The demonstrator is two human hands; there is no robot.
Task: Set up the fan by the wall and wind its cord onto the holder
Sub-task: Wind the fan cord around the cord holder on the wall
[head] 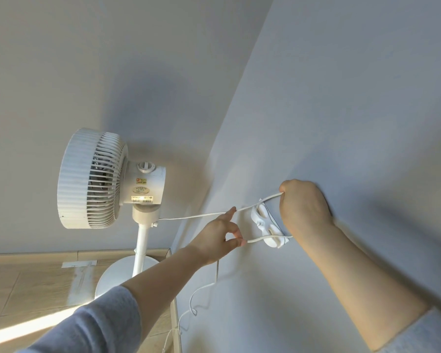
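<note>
A white pedestal fan [107, 178] stands in the room corner on a round base, its head facing left. Its thin white cord [191, 216] runs from the neck rightward to a white cord holder [266, 225] stuck on the right wall. My right hand [303, 202] pinches the cord just above the holder, against the wall. My left hand [220, 236] pinches the cord left of the holder, where a strand leaves the holder's lower end. The remaining cord hangs down in loose curls toward the floor.
Wooden floor [23, 284] with a skirting board along both walls. A patch of tape [79, 263] lies on the floor beside the fan base. A sunlit stripe crosses the floor at lower left.
</note>
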